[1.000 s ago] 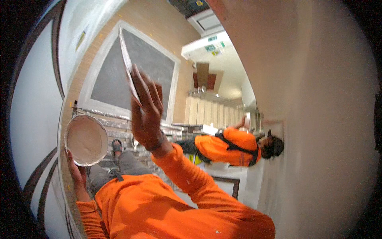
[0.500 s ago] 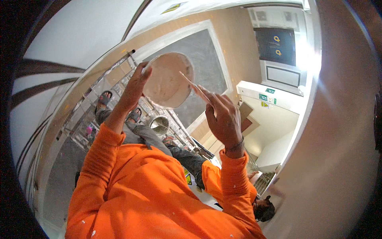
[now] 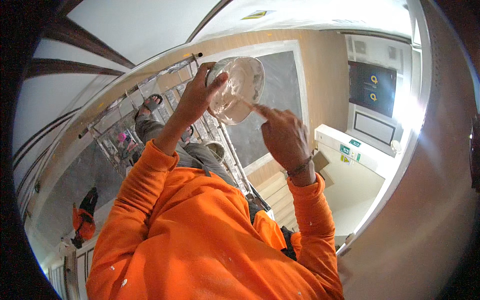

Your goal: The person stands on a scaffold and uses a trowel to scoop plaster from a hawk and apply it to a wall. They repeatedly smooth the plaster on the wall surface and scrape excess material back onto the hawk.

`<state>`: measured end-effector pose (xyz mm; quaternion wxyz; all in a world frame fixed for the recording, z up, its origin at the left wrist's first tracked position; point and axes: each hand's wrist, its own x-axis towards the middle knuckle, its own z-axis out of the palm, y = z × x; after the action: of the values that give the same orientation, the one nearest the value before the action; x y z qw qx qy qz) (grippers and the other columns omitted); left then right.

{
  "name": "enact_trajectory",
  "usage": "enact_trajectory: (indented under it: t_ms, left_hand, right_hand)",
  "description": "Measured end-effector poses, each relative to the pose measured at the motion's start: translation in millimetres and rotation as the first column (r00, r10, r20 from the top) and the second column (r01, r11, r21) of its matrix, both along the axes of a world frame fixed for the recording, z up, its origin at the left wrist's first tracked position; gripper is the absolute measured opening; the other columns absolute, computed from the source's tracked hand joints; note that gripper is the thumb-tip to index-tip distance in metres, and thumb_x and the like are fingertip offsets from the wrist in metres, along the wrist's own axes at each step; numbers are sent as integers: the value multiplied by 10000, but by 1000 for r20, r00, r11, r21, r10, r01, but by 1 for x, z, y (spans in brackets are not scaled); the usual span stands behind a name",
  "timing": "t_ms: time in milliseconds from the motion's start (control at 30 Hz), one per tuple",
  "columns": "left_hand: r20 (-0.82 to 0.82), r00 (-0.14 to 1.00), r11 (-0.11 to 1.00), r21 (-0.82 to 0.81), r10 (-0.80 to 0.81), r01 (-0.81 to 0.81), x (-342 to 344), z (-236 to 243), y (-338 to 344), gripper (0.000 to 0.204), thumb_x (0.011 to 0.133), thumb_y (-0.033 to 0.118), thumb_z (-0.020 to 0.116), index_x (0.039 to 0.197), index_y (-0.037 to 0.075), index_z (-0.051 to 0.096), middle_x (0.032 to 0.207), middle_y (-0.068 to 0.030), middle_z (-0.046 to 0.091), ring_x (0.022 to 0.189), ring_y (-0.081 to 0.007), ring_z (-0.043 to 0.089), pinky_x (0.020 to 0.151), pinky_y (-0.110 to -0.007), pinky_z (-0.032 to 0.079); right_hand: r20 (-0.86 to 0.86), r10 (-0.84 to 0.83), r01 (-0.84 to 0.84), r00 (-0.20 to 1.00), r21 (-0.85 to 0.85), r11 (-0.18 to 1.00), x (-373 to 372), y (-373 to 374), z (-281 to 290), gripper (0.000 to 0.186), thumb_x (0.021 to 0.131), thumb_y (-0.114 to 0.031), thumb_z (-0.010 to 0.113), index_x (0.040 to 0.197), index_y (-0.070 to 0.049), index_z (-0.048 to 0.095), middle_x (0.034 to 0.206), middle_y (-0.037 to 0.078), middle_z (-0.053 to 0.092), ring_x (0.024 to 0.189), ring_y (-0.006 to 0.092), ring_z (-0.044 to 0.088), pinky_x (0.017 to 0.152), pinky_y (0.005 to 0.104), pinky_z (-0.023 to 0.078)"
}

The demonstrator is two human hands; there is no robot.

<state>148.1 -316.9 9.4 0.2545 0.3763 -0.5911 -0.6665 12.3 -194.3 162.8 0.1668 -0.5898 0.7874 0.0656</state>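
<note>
We have the round pan [image 3: 239, 90] of pale filler in front of us now, tipped so that its smeared inside faces us. Half a second ago we saw only its flat face, held higher and further to the left. It has come down and turned, so the filler inside is within reach of the blade.

Our left hand [image 3: 197, 97] carries the pan, fingers curled over its rim and thumb pressed against the near edge. Our right hand [image 3: 282, 137] has moved in beside it. Its fingers are pinched on the handle of a thin scraper [image 3: 245, 101], whose blade lies across the pan's lower rim and touches the filler. A moment back that blade stood clear of the pan, so we judge this to be the loading stroke, taking filler onto the blade.

Both arms wear orange sleeves [image 3: 150, 200], flecked white. Beyond the hands we see metal scaffold rails [image 3: 145, 95] and our sandalled foot [image 3: 150, 105] on the deck. Far below, at the lower left, another person in orange [image 3: 84, 220] stands on the floor.
</note>
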Motion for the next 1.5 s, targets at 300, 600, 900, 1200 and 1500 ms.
enact_trajectory:
  t_ms: [300,600,900,1200,1500]
  left_hand:
    - [-80,993,995,-33,87,-89,21,-3,7,605,923,537,500,1234,22,433,1028,-196,624,969,-267,627,835,-354,475]
    - [-24,999,999,-38,28,-29,15,19,6,608,893,527,548,1232,44,402,862,-198,640,622,-262,676,451,-338,546]
    - [-34,997,992,-110,67,-70,14,7,6,631,889,548,543,1250,52,395,893,-209,652,789,-301,688,625,-379,558]
    - [25,993,972,-210,117,-110,-5,1,8,593,911,511,528,1256,49,387,918,-218,638,828,-306,678,596,-382,573]
    - [-248,916,871,459,314,-175,-17,7,4,650,899,493,549,1315,55,309,1161,-233,503,886,-305,660,544,-385,622]
  right_hand:
    - [57,220,-208,974,-168,963,31,10,-16,344,767,-96,584,1094,-180,650,921,61,651,784,253,603,716,395,520]
    - [-212,181,-211,960,-128,969,19,-17,-22,407,753,-23,558,1130,-149,643,899,93,657,801,276,615,718,405,511]
    - [-139,190,-211,972,-161,964,2,-22,0,275,793,-111,532,1039,-154,649,799,93,638,702,283,611,659,428,509]
    - [200,59,-68,978,41,997,-14,-16,-30,227,861,-237,534,1011,-117,654,839,171,661,794,339,649,704,435,522]
    - [216,-171,228,961,-279,933,-13,29,0,339,816,-29,519,1141,-50,614,954,162,633,854,348,605,795,420,481]
